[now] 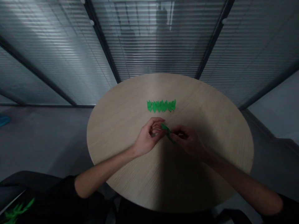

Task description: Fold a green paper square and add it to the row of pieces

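Note:
Between my two hands is a small green folded paper piece (166,128), held above the middle of the round table. My left hand (150,137) pinches its left side between thumb and fingers. From the right, my right hand (187,138) grips the other side with thumb and forefinger; shadow darkens this hand. Just beyond my fingertips a row of several pointed green paper pieces (161,106) lies side by side on the tabletop. The exact folds of the held piece are too small to make out.
The round wooden table (116,121) stands close to glass panels with blinds (149,46). At the lower left, more green pieces (18,211) lie on something dark beside a black chair (30,179). A blue object (4,120) is on the floor at far left.

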The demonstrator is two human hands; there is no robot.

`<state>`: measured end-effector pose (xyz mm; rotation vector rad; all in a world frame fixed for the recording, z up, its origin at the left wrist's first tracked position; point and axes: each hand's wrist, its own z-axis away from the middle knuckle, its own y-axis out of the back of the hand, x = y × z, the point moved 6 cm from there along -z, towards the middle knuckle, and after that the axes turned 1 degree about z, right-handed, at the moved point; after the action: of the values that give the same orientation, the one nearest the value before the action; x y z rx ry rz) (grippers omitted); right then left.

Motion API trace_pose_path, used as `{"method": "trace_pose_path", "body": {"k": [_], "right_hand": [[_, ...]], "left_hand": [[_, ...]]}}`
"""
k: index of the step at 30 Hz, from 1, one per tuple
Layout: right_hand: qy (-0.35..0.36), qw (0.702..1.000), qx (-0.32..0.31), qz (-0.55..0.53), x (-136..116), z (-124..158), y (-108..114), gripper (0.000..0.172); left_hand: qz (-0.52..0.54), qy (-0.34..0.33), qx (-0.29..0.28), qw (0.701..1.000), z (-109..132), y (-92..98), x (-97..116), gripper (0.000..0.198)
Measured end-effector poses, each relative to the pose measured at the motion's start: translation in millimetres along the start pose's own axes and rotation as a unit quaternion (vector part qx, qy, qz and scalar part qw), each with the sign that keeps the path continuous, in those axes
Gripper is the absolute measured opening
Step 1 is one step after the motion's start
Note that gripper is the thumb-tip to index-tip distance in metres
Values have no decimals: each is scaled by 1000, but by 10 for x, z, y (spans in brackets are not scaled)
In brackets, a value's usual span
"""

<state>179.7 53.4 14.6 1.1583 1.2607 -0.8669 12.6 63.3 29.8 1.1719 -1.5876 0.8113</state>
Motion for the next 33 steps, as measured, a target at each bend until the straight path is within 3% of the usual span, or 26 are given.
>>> {"method": "trace_pose_path", "body": {"k": [4,9,17,22,27,33], "right_hand": [[8,1000,5,4,24,0,-7,23],[-17,999,-36,-13,46,-1,-71,25],[-8,1000,-26,-2,51,-13,-23,24],[-3,1000,-13,7,140,-24,-35,26],[-5,1000,-21,7,147,-28,-56,26],[-17,1000,-10,1,112,-35,-46,24]], "left_hand": [[27,14,7,1000,-7,-1,-69,30],[48,23,23,998,-15,1,-74,31],[71,72,-25,995,-2,-72,-135,37],[-9,51,3,999,22,-26,-129,30],[-68,41,-4,997,34,-17,-107,22],[-170,-23,9,985,55,5,14,15]]}}
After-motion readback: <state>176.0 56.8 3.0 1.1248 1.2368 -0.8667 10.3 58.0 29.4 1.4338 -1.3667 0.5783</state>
